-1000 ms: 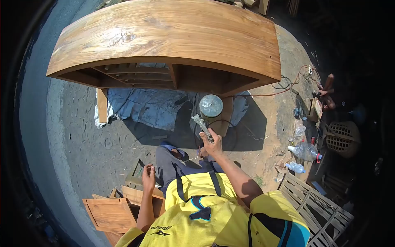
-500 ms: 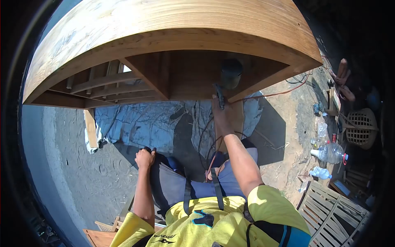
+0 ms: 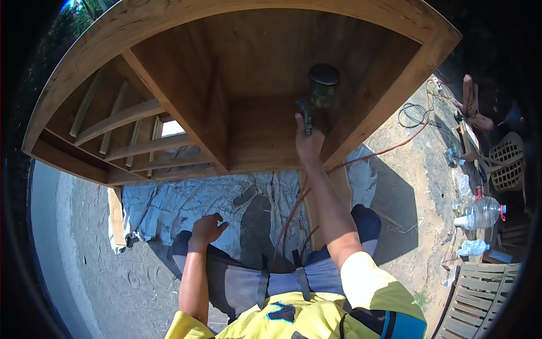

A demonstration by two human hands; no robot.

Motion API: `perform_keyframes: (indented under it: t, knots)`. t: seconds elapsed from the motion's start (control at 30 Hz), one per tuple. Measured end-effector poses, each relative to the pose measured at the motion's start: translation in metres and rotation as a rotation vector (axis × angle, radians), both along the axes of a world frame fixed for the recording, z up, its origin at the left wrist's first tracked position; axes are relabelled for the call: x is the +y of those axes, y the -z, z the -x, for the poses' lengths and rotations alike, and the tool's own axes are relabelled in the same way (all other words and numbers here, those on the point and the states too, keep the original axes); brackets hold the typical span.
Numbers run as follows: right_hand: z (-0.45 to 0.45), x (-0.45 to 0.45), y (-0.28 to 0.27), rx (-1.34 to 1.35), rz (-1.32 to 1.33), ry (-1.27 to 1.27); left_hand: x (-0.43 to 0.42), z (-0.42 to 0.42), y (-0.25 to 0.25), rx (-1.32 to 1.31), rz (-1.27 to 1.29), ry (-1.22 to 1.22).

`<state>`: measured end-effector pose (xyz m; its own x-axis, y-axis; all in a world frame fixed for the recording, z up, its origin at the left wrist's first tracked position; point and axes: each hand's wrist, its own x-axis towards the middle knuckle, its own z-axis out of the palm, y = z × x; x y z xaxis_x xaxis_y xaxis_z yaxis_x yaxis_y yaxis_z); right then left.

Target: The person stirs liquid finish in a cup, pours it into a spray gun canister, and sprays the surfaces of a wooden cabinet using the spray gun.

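Ground (image 3: 130,277): grey, gritty-looking, in sun; wrinkled pale sheet (image 3: 175,212) spread below the cabinet (image 3: 389,93).
Right edge: clear plastic bottle (image 3: 480,213), woven basket (image 3: 506,161) with square holes, slatted wooden panel (image 3: 480,294).
Change, gun: a second ago the spray gun (image 3: 305,117) is out in sun below the cabinet; now it is raised, in shade, against the right bay (image 3: 265,62).
Change, view: bright top gone from sight; bay interior and front frame now fill the upper part.
Meaning: work looks shifted to the bay's inside; exact depth of the gun cannot be told.
Right hand (image 3: 310,144): fingers wrapped around the gun's handle, arm reaching up; trigger pull cannot be told.
Left hand (image 3: 209,229): empty, fingers loosely curled, thumb apart, near the left knee; half a second ago it lies on the knee.
Spray: no mist visible; cannot tell if any comes out.
Gun: metallic-looking body, cup (image 3: 324,87) on top, rounded, dark flat lid, murky side.
Cabinet: brown wood, grain showing on the frame, long front edge bowed by the lens; bay boxy, flat-walled.
Left bay: narrow pale runners (image 3: 121,121), crossing bars.
Hose (image 3: 291,217): reddish, thin, flexible, hanging below the bay near the right forearm.
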<state>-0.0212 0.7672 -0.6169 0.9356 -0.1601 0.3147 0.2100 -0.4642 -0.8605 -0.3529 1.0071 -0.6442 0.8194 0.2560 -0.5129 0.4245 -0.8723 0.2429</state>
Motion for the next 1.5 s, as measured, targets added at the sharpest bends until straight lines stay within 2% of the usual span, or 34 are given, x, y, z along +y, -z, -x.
perform_keyframes:
  t: [0.03,0.1,0.17,0.23,0.3,0.37,0.4,0.47,0.5,0.57,0.63,0.77,0.9,1.1,1.2,1.27,1.4,1.5]
  knots:
    - [-0.003,-0.002,-0.006,-0.081,-0.038,0.011,-0.005,-0.008,-0.001,-0.009,0.003,0.019]
    - [-0.008,-0.009,-0.029,-0.108,-0.016,0.035,-0.027,-0.026,-0.014,-0.344,0.383,0.084]
    - [-0.004,-0.008,-0.058,-0.131,0.004,0.045,-0.063,-0.066,-0.039,-0.504,0.561,0.151]
    - [0.009,-0.007,-0.077,-0.320,-0.040,0.093,-0.103,-0.113,-0.042,-0.580,0.974,-0.041]
    - [0.021,-0.007,-0.073,-0.278,-0.005,0.106,-0.133,-0.164,-0.034,-0.746,1.159,-0.041]
    - [0.032,-0.006,-0.070,-0.251,0.025,0.120,-0.161,-0.210,-0.011,-0.722,1.425,-0.135]
    - [0.041,-0.006,-0.068,-0.194,0.043,0.149,-0.166,-0.221,-0.002,-0.723,1.438,-0.123]
    - [0.050,-0.004,-0.064,-0.142,0.060,0.183,-0.169,-0.231,0.005,-0.367,1.716,-0.214]
    - [0.052,-0.007,-0.063,-0.128,0.034,0.205,-0.170,-0.230,0.006,-0.366,1.721,-0.208]
    - [0.061,-0.005,-0.061,-0.104,-0.003,0.212,-0.163,-0.218,0.011,-0.280,2.033,-0.196]
    - [0.069,-0.004,-0.071,-0.010,-0.098,0.187,-0.162,-0.218,0.025,-0.268,2.031,-0.205]
    - [0.079,0.004,-0.079,0.032,-0.107,0.168,-0.156,-0.222,0.032,-0.253,1.977,-0.215]
    - [0.071,0.010,-0.071,-0.008,-0.105,0.175,-0.150,-0.226,0.034,-0.262,2.029,-0.232]
    - [0.073,0.015,-0.087,0.053,-0.264,-0.003,-0.135,-0.227,0.031,-0.333,2.006,-0.279]
    - [0.069,0.026,-0.084,0.033,-0.302,-0.119,-0.118,-0.221,0.026,-0.398,1.997,-0.295]
    - [0.064,0.030,-0.084,0.192,-0.265,-0.223,-0.112,-0.216,0.022,-0.459,1.997,-0.362]
    - [0.050,0.046,-0.095,0.065,-0.406,-0.388,-0.100,-0.220,0.007,-0.643,1.949,-0.437]
    - [0.038,0.052,-0.116,0.091,-0.524,-0.475,-0.090,-0.230,-0.019,-0.790,1.846,-0.446]
